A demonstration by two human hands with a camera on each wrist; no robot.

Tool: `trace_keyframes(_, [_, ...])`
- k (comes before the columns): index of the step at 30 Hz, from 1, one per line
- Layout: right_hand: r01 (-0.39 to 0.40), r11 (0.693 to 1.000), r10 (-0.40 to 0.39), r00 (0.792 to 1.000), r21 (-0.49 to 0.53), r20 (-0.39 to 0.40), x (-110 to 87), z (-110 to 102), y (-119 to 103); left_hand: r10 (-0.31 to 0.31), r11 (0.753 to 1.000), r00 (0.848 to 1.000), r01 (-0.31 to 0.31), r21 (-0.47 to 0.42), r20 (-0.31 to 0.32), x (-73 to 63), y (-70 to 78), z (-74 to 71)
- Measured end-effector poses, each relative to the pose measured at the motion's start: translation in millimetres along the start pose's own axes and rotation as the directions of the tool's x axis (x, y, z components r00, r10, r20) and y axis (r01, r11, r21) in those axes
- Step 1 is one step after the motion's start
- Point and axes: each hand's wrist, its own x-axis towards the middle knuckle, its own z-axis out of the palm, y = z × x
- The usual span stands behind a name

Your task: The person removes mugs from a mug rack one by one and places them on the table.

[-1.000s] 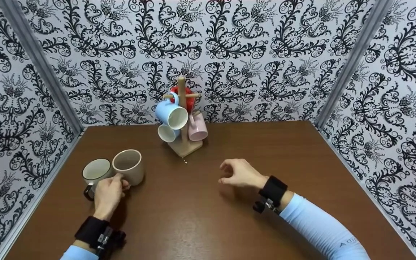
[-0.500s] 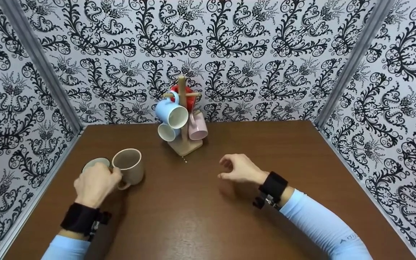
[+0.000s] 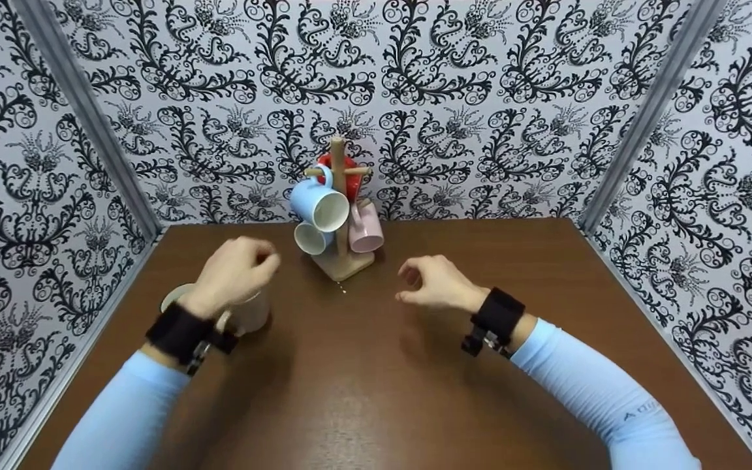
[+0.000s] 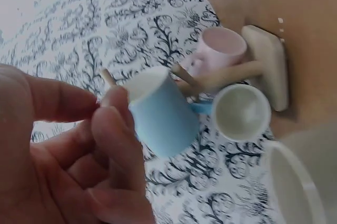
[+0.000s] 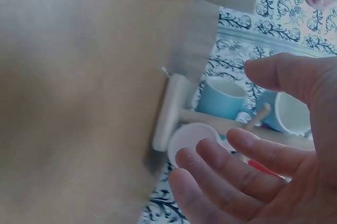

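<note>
Over the table's left side, my left hand is raised with loosely bent fingers and holds nothing. Below it stands a beige mug, partly covered by the hand. Behind my wrist, only the rim of a white mug shows. A wooden mug tree carries an upper light blue mug, a lower light blue mug, a pink mug and a partly hidden red mug. My right hand hovers to the tree's right, fingers spread and relaxed in the right wrist view, touching nothing.
Patterned walls enclose the brown table at the back and both sides. Small white specks lie just before the tree's base.
My left hand has left the two standing mugs and moved up and toward the mug tree. The right hand has shifted slightly farther from me. The head view has turned a little left.
</note>
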Motion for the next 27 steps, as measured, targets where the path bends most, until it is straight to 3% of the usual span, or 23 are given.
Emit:
trace_keyframes(7, [0.003,1.0,-0.004,0.999,-0.018,-0.051,20.0,-31,-16,0.078,0.995,0.995,-0.081,-0.051,-0.07,46.9,20.9,-8.1])
trace_keyframes(12, [0.007,0.998,-0.011,0.998,-0.062,-0.065,35.8,-56,-37,0.086,0.995,0.988,-0.092,-0.038,-0.125,75.8,34.9,-12.4])
trace_keyframes(18, [-0.013,0.997,0.002,0.991,-0.078,-0.133,64.3,-83,-61,0.012,0.999,0.994,-0.006,0.048,-0.112,106.5,51.9,-20.4])
trace_keyframes(21, [-0.035,0.995,0.02,0.985,-0.091,-0.169,82.9,-91,-70,-0.034,0.99,0.995,0.046,0.134,-0.092,123.0,59.7,-23.0])
trace_keyframes(27, [-0.099,0.975,0.055,0.974,-0.197,-0.22,118.9,-94,-76,-0.121,0.92,0.99,0.138,0.366,-0.068,158.1,67.3,-24.7])
